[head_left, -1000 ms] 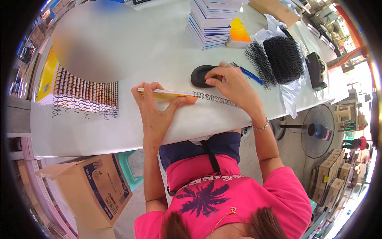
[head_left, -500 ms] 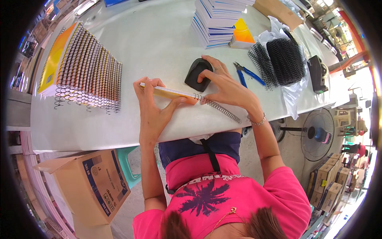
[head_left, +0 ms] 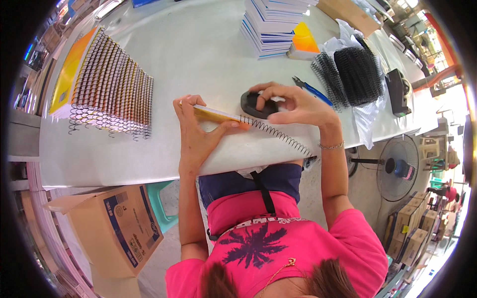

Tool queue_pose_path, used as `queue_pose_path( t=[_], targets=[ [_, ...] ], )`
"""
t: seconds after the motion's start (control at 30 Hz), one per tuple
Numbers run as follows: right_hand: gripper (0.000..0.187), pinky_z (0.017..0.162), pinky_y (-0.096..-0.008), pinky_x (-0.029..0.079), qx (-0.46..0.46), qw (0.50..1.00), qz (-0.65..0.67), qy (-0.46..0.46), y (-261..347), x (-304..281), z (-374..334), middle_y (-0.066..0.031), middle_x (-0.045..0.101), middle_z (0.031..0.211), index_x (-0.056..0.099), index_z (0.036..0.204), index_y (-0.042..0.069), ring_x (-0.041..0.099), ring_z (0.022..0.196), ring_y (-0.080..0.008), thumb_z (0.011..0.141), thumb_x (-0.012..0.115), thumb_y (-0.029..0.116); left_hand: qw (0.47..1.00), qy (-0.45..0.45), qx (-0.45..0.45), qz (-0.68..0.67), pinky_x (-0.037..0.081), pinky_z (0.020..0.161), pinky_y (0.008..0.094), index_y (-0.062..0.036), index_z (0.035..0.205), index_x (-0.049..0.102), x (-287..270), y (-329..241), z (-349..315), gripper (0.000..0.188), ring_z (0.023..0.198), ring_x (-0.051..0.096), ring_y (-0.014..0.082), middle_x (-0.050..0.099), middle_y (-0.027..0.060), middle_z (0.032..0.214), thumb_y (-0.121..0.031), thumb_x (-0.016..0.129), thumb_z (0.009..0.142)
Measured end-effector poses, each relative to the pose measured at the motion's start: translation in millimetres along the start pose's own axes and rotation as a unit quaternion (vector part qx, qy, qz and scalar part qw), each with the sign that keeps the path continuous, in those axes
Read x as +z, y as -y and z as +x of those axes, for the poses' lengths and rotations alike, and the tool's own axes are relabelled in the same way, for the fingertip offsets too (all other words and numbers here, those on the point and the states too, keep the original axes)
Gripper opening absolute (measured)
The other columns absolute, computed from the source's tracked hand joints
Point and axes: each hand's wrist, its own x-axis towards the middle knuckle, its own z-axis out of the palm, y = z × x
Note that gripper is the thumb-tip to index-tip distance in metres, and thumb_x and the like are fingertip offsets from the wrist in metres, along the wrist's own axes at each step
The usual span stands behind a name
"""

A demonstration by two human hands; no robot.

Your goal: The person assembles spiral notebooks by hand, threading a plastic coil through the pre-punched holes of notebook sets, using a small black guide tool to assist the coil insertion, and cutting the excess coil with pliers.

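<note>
My left hand [head_left: 196,131] is closed on a thin yellow-orange booklet [head_left: 216,115], holding it on edge above the table. A dark spiral binding coil [head_left: 278,133] meets the booklet's right end and stretches out loose toward the table's front edge. To the right, my right hand [head_left: 300,104] curls its fingers over a rounded black block [head_left: 252,106], which looks tilted. Something small and white shows between those fingers, too unclear to name. Blue-handled pliers [head_left: 315,92] lie just beyond the right hand, partly hidden by it.
Coil-bound yellow booklets [head_left: 112,84] stand stacked at left. A tall pile of white booklets [head_left: 271,30] rises at the back beside a yellow booklet [head_left: 304,42]. Black coils [head_left: 355,74] on white wrapping and a black tape dispenser [head_left: 397,92] sit right. A cardboard box [head_left: 119,228] stands below.
My right hand has shifted right and lifted, and the black block has moved with it and tilted. The coil looks more stretched out. The booklet and left hand have moved slightly right.
</note>
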Motion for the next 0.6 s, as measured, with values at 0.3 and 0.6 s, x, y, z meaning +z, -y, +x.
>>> queue_pose_path(
  t=[0.3,0.6],
  targets=[
    [0.036,0.101,-0.0326,0.041,-0.065,0.99,-0.074,-0.102,-19,12,-3,-0.0166,0.056,0.128,0.07,0.11,0.006,0.055,0.114,-0.025,0.08,0.075,0.025,0.998,0.033,-0.033,-0.03,0.04,0.097,0.0349,-0.005,0.118,0.037,-1,-1,0,0.079,0.108,0.044,0.0223,0.038,0.0075,0.113,-0.021,0.092,0.064],
    [0.036,0.103,-0.0312,0.04,-0.012,0.999,0.008,-0.038,-7,15,-13,-0.014,0.047,0.14,0.066,0.112,0.0,0.048,0.124,-0.0205,0.082,0.076,0.017,0.994,0.047,-0.04,-0.095,0.039,0.099,0.0345,-0.0086,0.127,0.03,4,14,0,0.089,0.107,0.043,0.0204,0.037,0.0064,0.113,-0.011,0.092,0.062]
  ],
)
